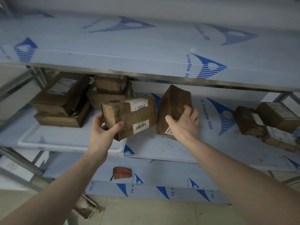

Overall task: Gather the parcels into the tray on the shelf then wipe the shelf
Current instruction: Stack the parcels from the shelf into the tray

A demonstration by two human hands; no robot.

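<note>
A: Head view: we're mid-gather. Left hand (103, 127) grips a labelled parcel (129, 116) at its near corner, thumb across the front, held over the right end of the white tray (48, 140) on the shelf (194, 148).

B: Right hand (183, 122)?

A: Wrapped round a second, plain brown parcel (173, 109), tilted on end, bottom edge seemingly on the shelf just right of the tray. Both arms out, palms facing in.

B: What's already in the tray?

A: A stack of parcels (61, 101) at the far left and middle. A few more parcels (267, 120) sit well apart at the shelf's right end.

B: Next?

A: We'd judge: set the left one down in the free front space, then swing the right one over the rim. Wiping isn't started; the shelf shows grime, and a rust-coloured cloth (122, 172) lies one level down.
</note>
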